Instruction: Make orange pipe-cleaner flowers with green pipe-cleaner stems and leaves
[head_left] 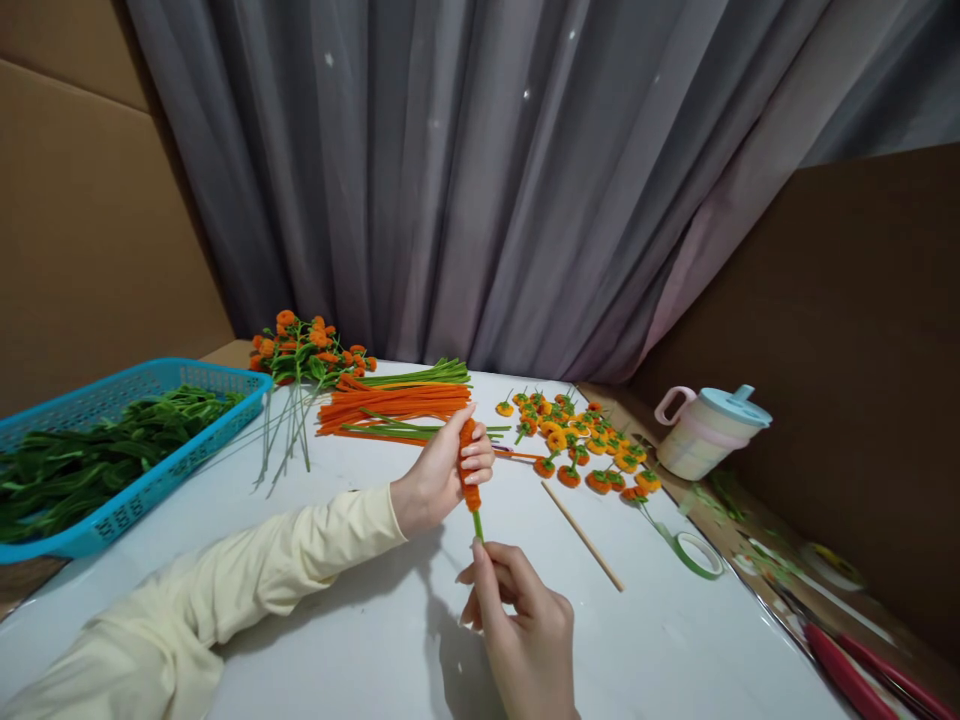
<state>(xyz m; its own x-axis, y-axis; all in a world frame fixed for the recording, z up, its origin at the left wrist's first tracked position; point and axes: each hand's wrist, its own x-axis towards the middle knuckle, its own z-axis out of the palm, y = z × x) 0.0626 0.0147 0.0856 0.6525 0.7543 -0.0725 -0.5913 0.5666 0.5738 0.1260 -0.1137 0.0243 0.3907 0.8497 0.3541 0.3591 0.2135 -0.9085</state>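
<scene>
Gripped in the left hand point(435, 475), a fuzzy orange chenille coil point(470, 497) seems mid-shaping; the right hand point(529, 620) pinches its thin green stem point(478, 525). Further twisting would call for steady tension.

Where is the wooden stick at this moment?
The wooden stick lies right of centre in the head view, on the white table, between the right hand and the green tape roll.

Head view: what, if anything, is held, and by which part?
An orange chenille coil on a green stem: the left hand grips the coil's middle, the right hand pinches the stem.
</scene>
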